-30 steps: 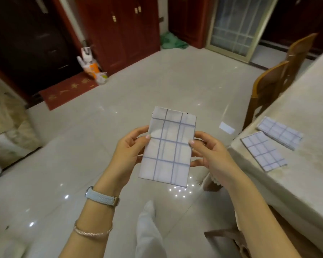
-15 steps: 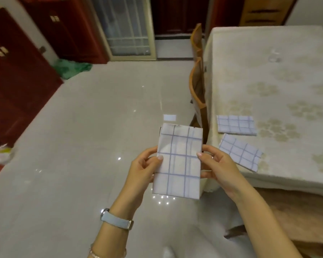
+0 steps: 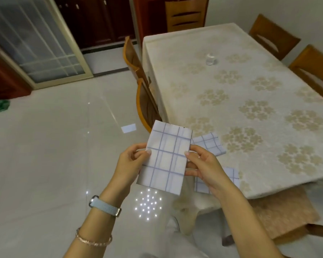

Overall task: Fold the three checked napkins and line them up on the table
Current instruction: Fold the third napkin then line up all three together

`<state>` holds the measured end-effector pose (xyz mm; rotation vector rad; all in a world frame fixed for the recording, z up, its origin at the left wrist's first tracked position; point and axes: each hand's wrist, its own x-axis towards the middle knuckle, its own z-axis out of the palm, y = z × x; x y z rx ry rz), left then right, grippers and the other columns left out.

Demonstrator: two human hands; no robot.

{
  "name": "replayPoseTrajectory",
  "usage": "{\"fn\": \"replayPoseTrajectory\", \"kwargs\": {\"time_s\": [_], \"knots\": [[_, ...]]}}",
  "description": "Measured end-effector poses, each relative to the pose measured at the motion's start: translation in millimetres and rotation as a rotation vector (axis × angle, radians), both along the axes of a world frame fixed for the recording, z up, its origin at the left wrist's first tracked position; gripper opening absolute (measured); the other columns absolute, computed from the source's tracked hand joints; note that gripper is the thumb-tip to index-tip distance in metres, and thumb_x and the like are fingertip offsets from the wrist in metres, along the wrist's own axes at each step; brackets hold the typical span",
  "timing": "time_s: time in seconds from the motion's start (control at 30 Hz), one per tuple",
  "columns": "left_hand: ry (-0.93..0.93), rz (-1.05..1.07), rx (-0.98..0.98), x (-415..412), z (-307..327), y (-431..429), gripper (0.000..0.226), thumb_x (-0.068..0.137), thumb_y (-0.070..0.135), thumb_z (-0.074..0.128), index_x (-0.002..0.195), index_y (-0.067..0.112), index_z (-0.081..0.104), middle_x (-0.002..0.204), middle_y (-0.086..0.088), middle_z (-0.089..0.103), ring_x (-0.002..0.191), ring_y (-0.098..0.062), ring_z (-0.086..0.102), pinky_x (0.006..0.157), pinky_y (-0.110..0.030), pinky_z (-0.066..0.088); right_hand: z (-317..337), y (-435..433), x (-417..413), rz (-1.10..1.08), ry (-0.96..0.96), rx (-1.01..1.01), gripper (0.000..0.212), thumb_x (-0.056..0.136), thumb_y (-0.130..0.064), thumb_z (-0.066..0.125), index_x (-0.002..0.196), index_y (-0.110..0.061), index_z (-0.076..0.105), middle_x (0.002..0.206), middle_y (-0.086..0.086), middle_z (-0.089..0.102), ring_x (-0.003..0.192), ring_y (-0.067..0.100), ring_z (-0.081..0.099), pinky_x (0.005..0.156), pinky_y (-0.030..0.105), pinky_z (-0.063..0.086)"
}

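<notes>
I pinch the folded napkin point(image 3: 167, 159) upright, left hand point(image 3: 131, 161) and right hand point(image 3: 201, 164) on its sides; both laid napkins point(image 3: 210, 143) and the table point(image 3: 250, 108) lie right, nearer my right hand.

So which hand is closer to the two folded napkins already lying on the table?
Right. The right hand overlaps the two table napkins in view; the left hand is across the held napkin from them.

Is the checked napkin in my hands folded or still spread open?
Folded. The white napkin with blue check lines is a compact rectangle, pinched by the left hand and right hand.
</notes>
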<state>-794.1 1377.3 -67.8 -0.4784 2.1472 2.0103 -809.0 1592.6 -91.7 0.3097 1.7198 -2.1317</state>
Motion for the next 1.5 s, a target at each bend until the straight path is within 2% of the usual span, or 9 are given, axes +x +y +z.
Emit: {"fn": "replayPoseTrajectory", "kwargs": {"time_s": [0.27, 0.43, 0.63, 0.83, 0.97, 1.13, 1.23, 1.37, 1.5], "knots": [[0.028, -0.233, -0.042, -137, -6, 13, 0.017, 0.095, 0.017, 0.06, 0.109, 0.017, 0.069, 0.088, 0.005, 0.073, 0.082, -0.007, 0.068, 0.071, -0.024, 0.053, -4, 10, -79, -0.256, -0.056, 0.012, 0.018, 0.096, -0.007, 0.057, 0.112, -0.008, 0.065, 0.096, 0.012, 0.072, 0.078, 0.019, 0.072, 0.068, 0.032, 0.061], [-0.005, -0.391, -0.095, -220, -30, 41, 0.012, 0.094, 0.016, 0.061, 0.101, 0.021, 0.07, 0.098, -0.008, 0.07, 0.091, -0.021, 0.065, 0.079, -0.033, 0.054, -15, 12, -116, -0.495, -0.115, 0.012, 0.021, 0.097, -0.003, 0.055, 0.118, 0.0, 0.059, 0.093, 0.013, 0.069, 0.069, 0.014, 0.071, 0.058, 0.024, 0.058], [-0.178, -0.681, -0.119, -305, -58, 74, 0.02, 0.099, 0.013, 0.054, 0.115, 0.01, 0.064, 0.105, -0.012, 0.07, 0.094, -0.031, 0.067, 0.059, -0.03, 0.052, -35, 8, -153, -0.782, -0.23, -0.029, 0.023, 0.094, -0.015, 0.065, 0.115, -0.011, 0.058, 0.097, 0.005, 0.067, 0.082, 0.017, 0.068, 0.058, 0.02, 0.058], [-0.308, -0.847, -0.242, -351, -110, 99, 0.017, 0.097, 0.008, 0.053, 0.109, 0.011, 0.065, 0.101, -0.009, 0.069, 0.1, -0.034, 0.064, 0.076, -0.042, 0.054, -79, 0, -177, -0.952, -0.408, -0.095, 0.039, 0.095, -0.02, 0.064, 0.13, -0.01, 0.049, 0.114, 0.015, 0.065, 0.096, 0.026, 0.066, 0.075, 0.026, 0.057], [-0.359, -0.85, -0.276, -367, -132, 105, 0.02, 0.097, -0.002, 0.049, 0.111, 0.002, 0.062, 0.089, -0.005, 0.065, 0.082, -0.023, 0.063, 0.06, -0.03, 0.052, -103, -6, -190, -0.976, -0.463, -0.163, 0.039, 0.096, -0.019, 0.062, 0.131, -0.011, 0.048, 0.113, 0.015, 0.066, 0.096, 0.025, 0.067, 0.086, 0.031, 0.056], [-0.316, -0.869, -0.409, -383, -154, 111, 0.019, 0.093, -0.002, 0.053, 0.108, 0.005, 0.062, 0.103, -0.012, 0.064, 0.086, -0.024, 0.061, 0.066, -0.031, 0.052, -123, -4, -202, -0.988, -0.528, -0.161, 0.043, 0.099, -0.015, 0.054, 0.14, -0.007, 0.043, 0.128, 0.019, 0.058, 0.113, 0.029, 0.061, 0.095, 0.032, 0.052], [-0.248, -0.935, -0.533, -385, -162, 112, 0.019, 0.091, 0.005, 0.058, 0.108, 0.012, 0.062, 0.109, -0.009, 0.064, 0.101, -0.028, 0.06, 0.085, -0.039, 0.052, -126, -3, -200, -1.007, -0.534, -0.171, 0.042, 0.099, -0.015, 0.054, 0.139, -0.009, 0.044, 0.126, 0.015, 0.059, 0.111, 0.025, 0.062, 0.096, 0.033, 0.052], [-0.041, -0.989, -0.673, -379, -159, 114, 0.034, 0.087, 0.018, 0.065, 0.121, 0.015, 0.059, 0.116, -0.006, 0.058, 0.104, -0.024, 0.056, 0.084, -0.034, 0.047, -120, 3, -181, -1.084, -0.515, -0.175, 0.036, 0.097, -0.013, 0.058, 0.132, -0.011, 0.051, 0.12, 0.013, 0.064, 0.106, 0.027, 0.067, 0.089, 0.033, 0.056], [0.095, -1.003, -0.491, -352, -140, 132, 0.025, 0.089, 0.008, 0.061, 0.113, 0.014, 0.06, 0.11, -0.004, 0.061, 0.102, -0.023, 0.059, 0.083, -0.032, 0.051, -106, 16, -139, -1.238, -0.443, -0.159, 0.026, 0.098, -0.009, 0.056, 0.123, -0.009, 0.056, 0.116, 0.015, 0.066, 0.098, 0.03, 0.069, 0.081, 0.03, 0.057]]}}
